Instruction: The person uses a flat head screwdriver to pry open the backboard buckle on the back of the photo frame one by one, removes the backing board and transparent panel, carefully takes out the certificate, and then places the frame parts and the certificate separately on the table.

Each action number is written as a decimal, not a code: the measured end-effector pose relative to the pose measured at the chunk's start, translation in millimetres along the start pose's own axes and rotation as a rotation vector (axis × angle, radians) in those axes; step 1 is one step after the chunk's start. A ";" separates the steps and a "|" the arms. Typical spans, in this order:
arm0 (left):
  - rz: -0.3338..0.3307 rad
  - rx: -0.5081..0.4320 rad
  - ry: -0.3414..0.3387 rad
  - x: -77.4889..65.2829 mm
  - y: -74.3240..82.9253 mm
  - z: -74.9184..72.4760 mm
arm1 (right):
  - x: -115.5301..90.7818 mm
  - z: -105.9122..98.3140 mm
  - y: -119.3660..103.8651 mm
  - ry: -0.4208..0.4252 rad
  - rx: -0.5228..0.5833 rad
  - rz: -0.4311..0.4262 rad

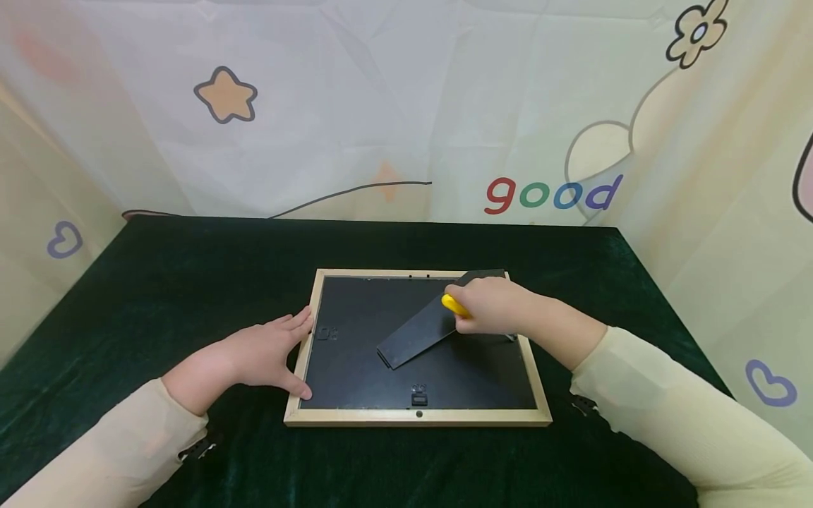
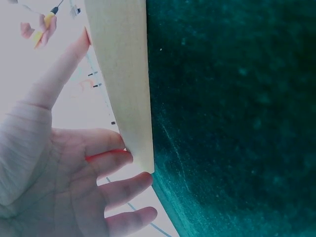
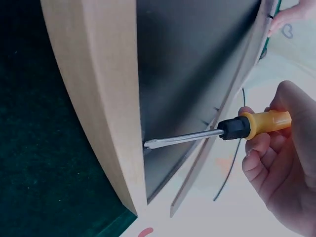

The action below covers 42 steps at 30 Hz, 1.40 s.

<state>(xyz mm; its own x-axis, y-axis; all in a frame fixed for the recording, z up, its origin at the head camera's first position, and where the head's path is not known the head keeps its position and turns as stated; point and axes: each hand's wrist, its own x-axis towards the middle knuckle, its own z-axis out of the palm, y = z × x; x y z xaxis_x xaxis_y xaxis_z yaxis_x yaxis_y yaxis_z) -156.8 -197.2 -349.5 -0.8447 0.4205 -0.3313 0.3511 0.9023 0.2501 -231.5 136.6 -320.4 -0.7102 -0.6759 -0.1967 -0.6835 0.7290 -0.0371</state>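
A picture frame (image 1: 356, 418) of pale wood lies back side up, with a black backboard (image 1: 356, 296). A black easel leg (image 1: 416, 340) slants across the board. My left hand (image 1: 269, 353) rests at the frame's left side, thumb and fingers extended against the wood. My right hand (image 1: 489, 307) grips a screwdriver (image 3: 266, 123) by its yellow handle, over the right half of the board. In the right wrist view the metal shaft (image 3: 187, 138) reaches the board's edge, its tip right against the inner side of the wooden rim.
Dark green velvety cloth (image 1: 209, 282) covers the table. Behind stands a pale printed curtain (image 1: 381, 106) with a star, a flower and the word "good". Small metal hangers (image 1: 418, 396) sit on the board near the front and left edges.
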 end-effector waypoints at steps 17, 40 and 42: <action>-0.040 0.057 -0.029 0.4 5.4 -4.3 | -3.9 -0.6 10.9 -0.045 0.031 0.025; -0.046 0.030 -0.045 -2.1 7.1 -7.4 | -58.2 3.9 54.9 0.252 0.404 0.124; -0.048 0.026 -0.043 -2.3 7.2 -7.4 | -62.8 6.6 57.8 0.279 0.421 0.134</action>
<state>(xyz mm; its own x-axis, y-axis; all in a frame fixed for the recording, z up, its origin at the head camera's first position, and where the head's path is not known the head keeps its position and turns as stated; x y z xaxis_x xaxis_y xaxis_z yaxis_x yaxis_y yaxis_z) -155.3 -192.4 -340.2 -0.8427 0.3796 -0.3817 0.3213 0.9236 0.2092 -225.2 221.9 -316.6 -0.8438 -0.5352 0.0399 -0.4977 0.7525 -0.4314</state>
